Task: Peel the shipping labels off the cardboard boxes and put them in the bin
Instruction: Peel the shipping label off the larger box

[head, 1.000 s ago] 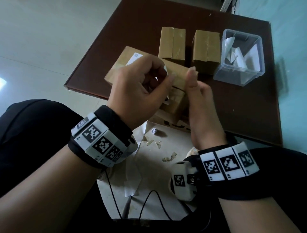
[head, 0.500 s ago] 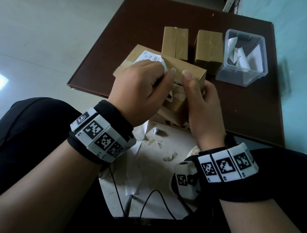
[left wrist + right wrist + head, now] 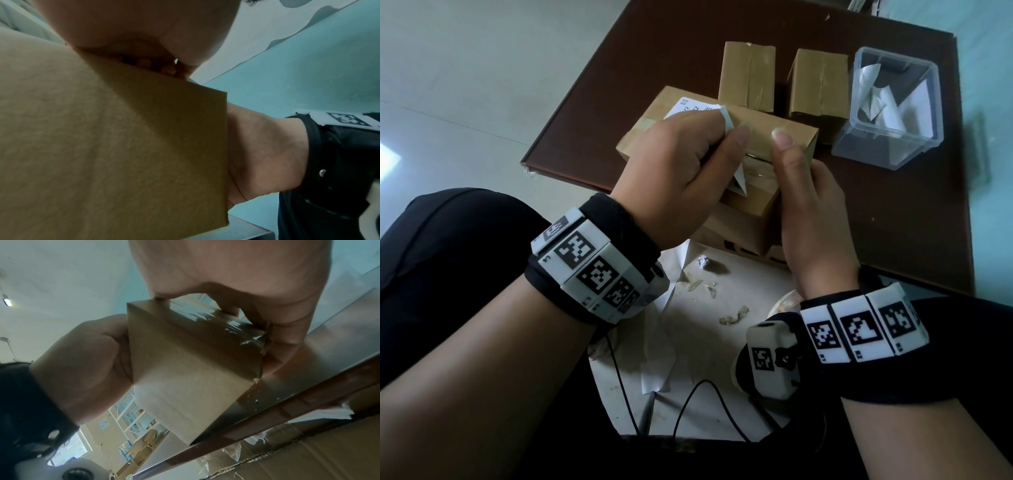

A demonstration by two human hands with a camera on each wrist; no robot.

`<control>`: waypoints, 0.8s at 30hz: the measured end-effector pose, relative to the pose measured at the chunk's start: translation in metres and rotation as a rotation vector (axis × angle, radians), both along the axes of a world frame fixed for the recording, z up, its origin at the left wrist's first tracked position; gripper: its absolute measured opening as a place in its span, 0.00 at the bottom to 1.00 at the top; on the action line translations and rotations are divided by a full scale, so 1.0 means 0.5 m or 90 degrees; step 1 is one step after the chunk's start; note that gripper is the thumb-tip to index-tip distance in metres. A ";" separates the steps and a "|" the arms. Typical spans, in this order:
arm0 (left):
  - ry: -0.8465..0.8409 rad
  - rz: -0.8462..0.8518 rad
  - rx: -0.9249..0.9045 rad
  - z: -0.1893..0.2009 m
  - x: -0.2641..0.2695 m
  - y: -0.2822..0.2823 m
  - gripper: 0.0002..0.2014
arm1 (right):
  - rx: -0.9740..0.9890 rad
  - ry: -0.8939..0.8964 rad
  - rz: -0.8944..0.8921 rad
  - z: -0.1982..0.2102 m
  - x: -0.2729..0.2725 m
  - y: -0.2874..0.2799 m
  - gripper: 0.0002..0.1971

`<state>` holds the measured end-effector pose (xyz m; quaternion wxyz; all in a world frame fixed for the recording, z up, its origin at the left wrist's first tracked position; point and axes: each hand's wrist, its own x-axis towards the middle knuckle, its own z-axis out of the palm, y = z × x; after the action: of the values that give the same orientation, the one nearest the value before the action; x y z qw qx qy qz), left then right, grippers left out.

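Observation:
A brown cardboard box (image 3: 767, 137) lies at the near edge of the dark table (image 3: 640, 61), with a white shipping label (image 3: 688, 107) stuck on its top. My left hand (image 3: 722, 135) rests on the box top and pinches a peeled, curled white label strip (image 3: 739, 178) between thumb and fingers. My right hand (image 3: 801, 178) grips the box's near right end, thumb on top. In the right wrist view its fingers (image 3: 283, 331) wrap the taped end of the box (image 3: 185, 363). The left wrist view is mostly filled by the box (image 3: 102, 146).
Two smaller taped boxes (image 3: 748, 77) (image 3: 820, 82) stand behind. A clear plastic bin (image 3: 883, 150) holding peeled labels sits at the right. Below the table edge lie another carton (image 3: 739, 236), a paper sheet with scraps (image 3: 709, 308) and black cables (image 3: 688, 404).
My right hand, upright beside the box a second ago, now clasps its end with the thumb on top. The left hand with the strip has come down onto the box top.

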<state>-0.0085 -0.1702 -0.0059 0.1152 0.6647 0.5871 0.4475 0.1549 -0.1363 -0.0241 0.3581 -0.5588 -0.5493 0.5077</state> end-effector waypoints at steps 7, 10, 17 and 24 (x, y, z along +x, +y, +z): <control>-0.035 0.001 -0.018 -0.002 0.000 0.000 0.20 | -0.021 0.024 -0.006 -0.007 0.002 0.007 0.40; -0.036 0.002 -0.021 0.001 0.000 0.000 0.19 | -0.022 0.023 -0.009 -0.007 0.001 0.008 0.42; -0.044 0.003 -0.017 -0.001 -0.002 0.000 0.22 | -0.017 0.031 -0.020 -0.002 -0.001 0.004 0.34; -0.053 0.007 -0.017 -0.002 -0.002 0.001 0.22 | -0.006 0.035 0.006 -0.003 0.000 0.004 0.33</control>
<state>-0.0093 -0.1697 -0.0071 0.1457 0.6406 0.5913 0.4677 0.1548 -0.1340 -0.0257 0.3680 -0.5436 -0.5393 0.5274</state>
